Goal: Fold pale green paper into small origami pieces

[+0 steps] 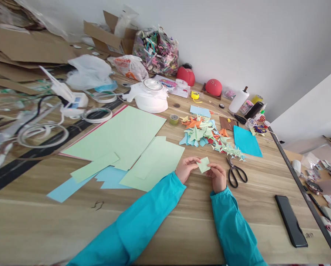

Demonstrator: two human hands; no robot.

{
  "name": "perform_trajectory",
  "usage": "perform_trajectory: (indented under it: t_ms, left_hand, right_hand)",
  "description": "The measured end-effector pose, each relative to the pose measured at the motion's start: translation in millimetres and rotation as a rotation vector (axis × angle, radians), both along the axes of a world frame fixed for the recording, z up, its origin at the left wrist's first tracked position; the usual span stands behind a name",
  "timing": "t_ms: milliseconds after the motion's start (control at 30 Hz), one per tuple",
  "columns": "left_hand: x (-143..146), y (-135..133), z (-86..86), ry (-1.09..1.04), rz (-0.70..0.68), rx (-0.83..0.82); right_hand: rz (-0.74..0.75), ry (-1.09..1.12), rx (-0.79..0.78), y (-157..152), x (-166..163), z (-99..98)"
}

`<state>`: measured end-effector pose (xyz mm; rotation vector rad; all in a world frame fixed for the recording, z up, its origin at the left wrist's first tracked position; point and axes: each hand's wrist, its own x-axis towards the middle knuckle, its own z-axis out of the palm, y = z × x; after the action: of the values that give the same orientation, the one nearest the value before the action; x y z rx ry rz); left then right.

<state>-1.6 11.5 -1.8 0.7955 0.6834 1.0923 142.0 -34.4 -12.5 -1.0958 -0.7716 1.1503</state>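
A small folded square of pale green paper (203, 165) is held up between my two hands, just above the wooden table. My left hand (185, 169) pinches its left edge with thumb and fingers. On the opposite side, my right hand (218, 176) grips the right corner between thumb and fingertips. Black-handled scissors (236, 174) lie right of my right hand. Beyond my hands sits a pile of folded paper stars (195, 133) in green, orange, blue and red. Sheets of pale green paper (156, 162) are spread to the left of my left hand.
Light blue paper strips (71, 189) lie at the left. A black phone (291, 220) rests at the right, and a turquoise square (247, 141) lies beyond the scissors. Coiled white cables (43, 135), a bag of colourful pieces (155, 50) and cardboard (32, 44) crowd the back left.
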Motion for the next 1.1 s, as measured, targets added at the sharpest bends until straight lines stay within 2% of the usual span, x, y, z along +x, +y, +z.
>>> perform_trajectory:
  t_ms: [267,400,767,967,1100]
  left_hand:
    - [-0.6,-1.2,4.0,-0.085,-0.083,-0.046]
    - [0.1,-1.0,1.6,-0.047,-0.086,-0.027]
    - [0.1,-3.5,5.8,0.163,-0.055,0.161]
    - [0.8,-1.8,3.9,0.211,-0.067,0.191]
    - [3.5,-1.7,-0.8,0.197,-0.079,0.27]
  right_hand:
    - [0.045,-0.09,0.015,-1.1,0.5,-0.6]
    - [0.039,-0.101,0.016,-0.5,1.2,-1.8]
    - [-0.047,-0.068,-0.018,1.7,-0.1,-4.2]
    - [-0.057,-0.111,0.0,2.7,0.5,-6.8]
    - [-0.096,-0.188,0.005,3.5,0.7,-9.3]
